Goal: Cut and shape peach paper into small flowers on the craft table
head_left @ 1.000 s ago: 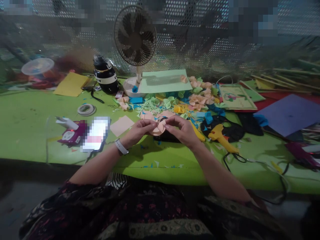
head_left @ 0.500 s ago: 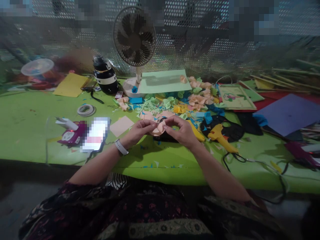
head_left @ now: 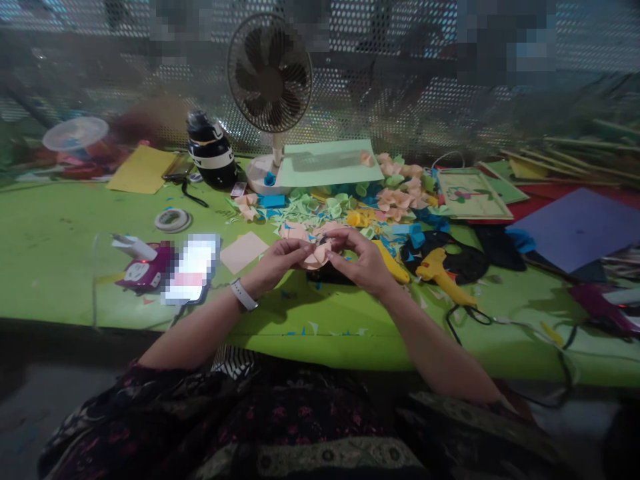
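Observation:
Between my two hands is a small peach paper piece (head_left: 317, 257), rounded in outline with folded parts. My left hand (head_left: 281, 261) pinches its left edge between thumb and fingertips; a white watch band circles that wrist. At the piece's right side, my right hand (head_left: 361, 261) holds it with thumb and curved fingers. Just behind lie peach, green, blue and orange paper scraps and curled paper shapes (head_left: 395, 203). A flat pink paper square (head_left: 244, 253) rests left of my left hand.
A yellow glue gun (head_left: 445, 277) with a cord lies to the right. On the left are a lit phone (head_left: 193, 270), a purple device (head_left: 145, 267) and a tape roll (head_left: 173, 220). Behind stand a dark bottle (head_left: 213, 153) and a fan (head_left: 270, 83).
My right fingers have shifted slightly and spread a little around the paper piece, showing more of its folds. My left hand stays nearly in place.

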{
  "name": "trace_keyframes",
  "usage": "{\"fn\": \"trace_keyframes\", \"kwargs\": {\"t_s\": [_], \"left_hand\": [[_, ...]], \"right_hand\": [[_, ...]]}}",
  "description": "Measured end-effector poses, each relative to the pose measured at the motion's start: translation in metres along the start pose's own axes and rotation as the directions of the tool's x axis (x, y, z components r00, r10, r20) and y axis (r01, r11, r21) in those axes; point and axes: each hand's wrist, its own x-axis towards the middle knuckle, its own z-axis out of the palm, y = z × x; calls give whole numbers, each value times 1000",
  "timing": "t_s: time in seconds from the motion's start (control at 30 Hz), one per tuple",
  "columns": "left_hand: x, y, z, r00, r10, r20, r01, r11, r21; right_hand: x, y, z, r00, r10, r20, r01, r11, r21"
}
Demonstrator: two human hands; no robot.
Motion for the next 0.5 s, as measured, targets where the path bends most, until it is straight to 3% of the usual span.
{"fn": "trace_keyframes", "kwargs": {"t_s": [0.33,0.5], "left_hand": [[-1,1,2,1000,15,-3,-15,1000,-11],[0,-1,2,999,41,-21,-40,998,41]], "right_hand": [[0,1,2,1000,-20,21,20,1000,-10],[0,2,6,984,-176,4,175,972,-156]]}}
